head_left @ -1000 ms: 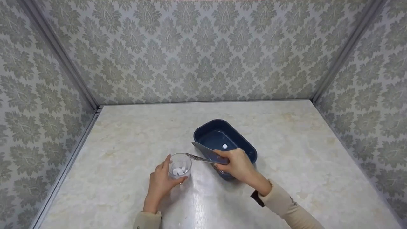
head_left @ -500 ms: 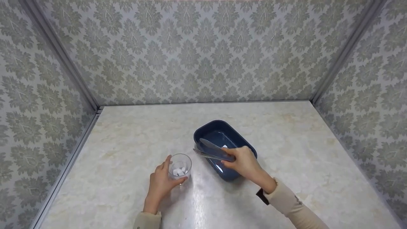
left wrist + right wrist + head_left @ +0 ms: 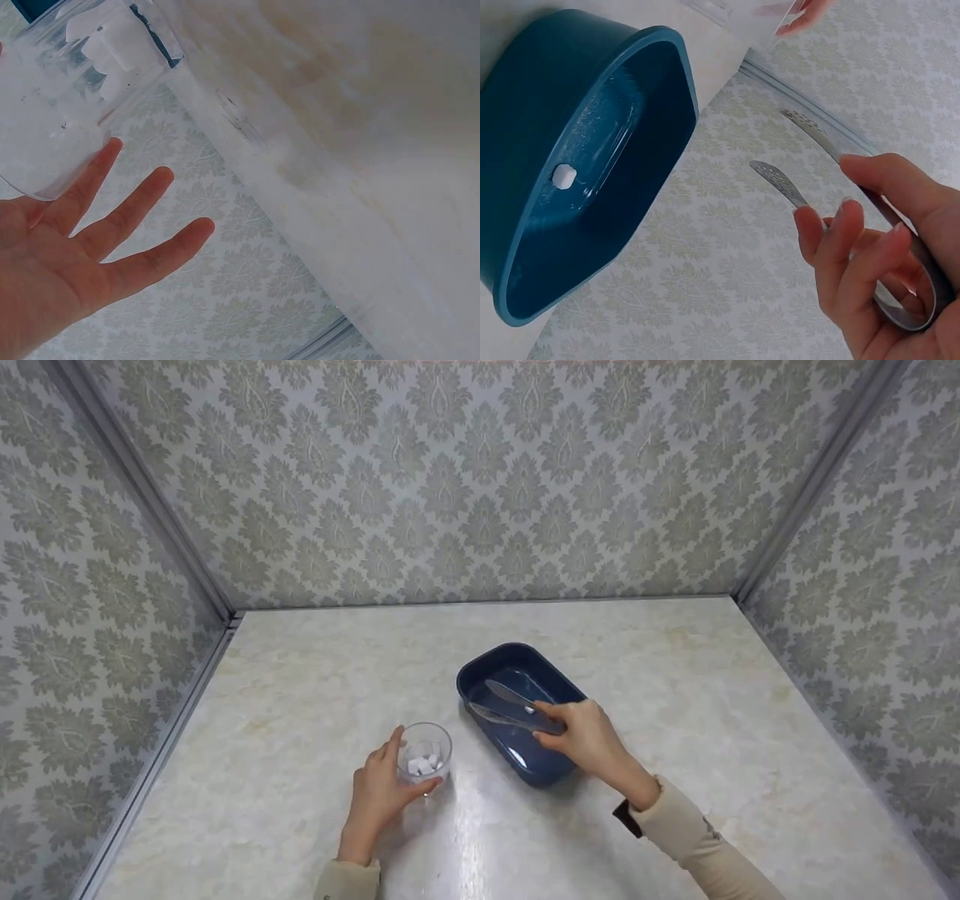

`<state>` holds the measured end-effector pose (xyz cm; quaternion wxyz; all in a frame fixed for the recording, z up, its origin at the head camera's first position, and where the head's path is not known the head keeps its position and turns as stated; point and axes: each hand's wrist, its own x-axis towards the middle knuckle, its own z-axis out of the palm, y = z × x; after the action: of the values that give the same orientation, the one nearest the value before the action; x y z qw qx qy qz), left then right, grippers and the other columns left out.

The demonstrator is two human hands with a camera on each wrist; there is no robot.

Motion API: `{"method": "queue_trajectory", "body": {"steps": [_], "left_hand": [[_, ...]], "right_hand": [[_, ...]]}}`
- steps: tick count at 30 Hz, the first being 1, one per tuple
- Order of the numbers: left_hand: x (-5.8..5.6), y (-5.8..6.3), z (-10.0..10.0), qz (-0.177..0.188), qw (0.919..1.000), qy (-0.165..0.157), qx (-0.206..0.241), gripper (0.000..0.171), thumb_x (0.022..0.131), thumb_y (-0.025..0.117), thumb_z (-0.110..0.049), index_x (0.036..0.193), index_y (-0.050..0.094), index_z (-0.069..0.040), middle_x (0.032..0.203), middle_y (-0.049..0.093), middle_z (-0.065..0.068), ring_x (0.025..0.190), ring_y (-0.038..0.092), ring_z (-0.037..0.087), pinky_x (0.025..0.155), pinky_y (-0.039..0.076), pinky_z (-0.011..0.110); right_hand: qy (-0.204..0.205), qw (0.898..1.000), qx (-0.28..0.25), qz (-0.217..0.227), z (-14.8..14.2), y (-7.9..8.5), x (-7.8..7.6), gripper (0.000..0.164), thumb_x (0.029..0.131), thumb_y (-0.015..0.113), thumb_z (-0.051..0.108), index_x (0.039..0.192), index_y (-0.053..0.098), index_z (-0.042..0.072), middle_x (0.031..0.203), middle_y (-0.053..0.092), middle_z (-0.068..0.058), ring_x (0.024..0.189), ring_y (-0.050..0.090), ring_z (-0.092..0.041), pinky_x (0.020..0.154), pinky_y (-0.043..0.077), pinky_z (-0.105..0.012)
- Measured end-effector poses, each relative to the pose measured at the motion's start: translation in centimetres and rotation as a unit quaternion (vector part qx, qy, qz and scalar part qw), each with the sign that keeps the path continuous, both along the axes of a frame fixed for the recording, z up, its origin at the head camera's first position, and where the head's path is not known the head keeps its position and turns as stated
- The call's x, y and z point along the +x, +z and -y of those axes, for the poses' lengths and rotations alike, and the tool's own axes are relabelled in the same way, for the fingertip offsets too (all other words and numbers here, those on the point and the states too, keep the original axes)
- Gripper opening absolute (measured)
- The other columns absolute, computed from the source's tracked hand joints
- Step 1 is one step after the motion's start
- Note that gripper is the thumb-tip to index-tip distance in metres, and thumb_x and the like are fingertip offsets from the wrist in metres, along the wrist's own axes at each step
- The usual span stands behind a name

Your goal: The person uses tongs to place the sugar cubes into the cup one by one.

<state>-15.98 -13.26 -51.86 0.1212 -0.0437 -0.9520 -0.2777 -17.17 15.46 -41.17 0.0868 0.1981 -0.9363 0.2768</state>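
My left hand [image 3: 377,791] holds a clear glass cup [image 3: 426,727] between thumb and fingers; several white cubes [image 3: 423,766] lie at its bottom. In the left wrist view three fingers [image 3: 124,219] spread out beside the glass. My right hand [image 3: 594,741] grips metal tongs [image 3: 778,180] with perforated tips. The tongs' arms stand apart with nothing between them, and in the head view they overlap the deep blue dish [image 3: 546,772]. Inside that dish sits one white cube [image 3: 564,176], partly hidden by the right fingers in the head view.
The pale marbled table [image 3: 315,675] spreads around the glass and dish. Patterned wall panels [image 3: 480,495] rise behind it and at both sides, joined by grey metal rails [image 3: 150,495]. The dish stands just right of the glass.
My right hand has drawn the tongs from beside the glass rim rightward over the blue dish. The left hand and glass have stayed in place.
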Motion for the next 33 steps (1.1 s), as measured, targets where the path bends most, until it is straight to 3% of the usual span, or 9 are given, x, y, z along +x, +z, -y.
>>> {"method": "queue_trajectory", "body": {"steps": [22,27,30,33], "left_hand": [[0.0,0.2,0.1,0.007,1.0000,0.001,-0.002,0.097,0.059,0.073,-0.056,0.135,0.036,-0.008,0.117,0.058,0.013,0.099,0.056,0.038,0.076,0.045,0.051],[-0.1,0.2,0.0,0.014,0.9999,0.001,0.000,0.097,0.060,0.073,-0.055,0.135,0.035,-0.008,0.117,0.058,0.011,0.100,0.056,0.037,0.076,0.045,0.052],[0.0,0.2,-0.1,0.016,0.9999,0.002,0.001,0.097,0.060,0.074,-0.054,0.136,0.035,-0.008,0.118,0.058,0.009,0.099,0.056,0.037,0.077,0.045,0.052],[0.0,0.2,-0.1,0.018,0.9998,0.005,0.001,0.097,0.060,0.073,-0.054,0.136,0.034,-0.008,0.118,0.058,0.009,0.100,0.056,0.037,0.077,0.045,0.052]], "right_hand": [[-0.052,0.998,0.029,0.019,-0.7,-1.0,-1.8,0.037,0.074,0.071,0.020,0.107,0.065,0.006,0.070,0.068,-0.006,0.047,0.038,-0.004,0.044,0.029,-0.018],[-0.065,0.997,0.020,0.038,-0.8,-1.5,-2.5,0.038,0.073,0.071,0.019,0.108,0.065,0.004,0.085,0.070,-0.010,0.063,0.062,-0.012,0.051,0.044,-0.022],[-0.065,0.997,0.014,0.041,-0.9,-1.8,-2.8,0.038,0.073,0.071,0.019,0.107,0.065,0.003,0.092,0.069,-0.012,0.076,0.066,-0.017,0.058,0.048,-0.026],[-0.063,0.997,0.017,0.040,-0.8,-1.9,-3.2,0.038,0.073,0.071,0.019,0.107,0.065,0.003,0.088,0.069,-0.013,0.063,0.059,-0.011,0.053,0.042,-0.023]]}}
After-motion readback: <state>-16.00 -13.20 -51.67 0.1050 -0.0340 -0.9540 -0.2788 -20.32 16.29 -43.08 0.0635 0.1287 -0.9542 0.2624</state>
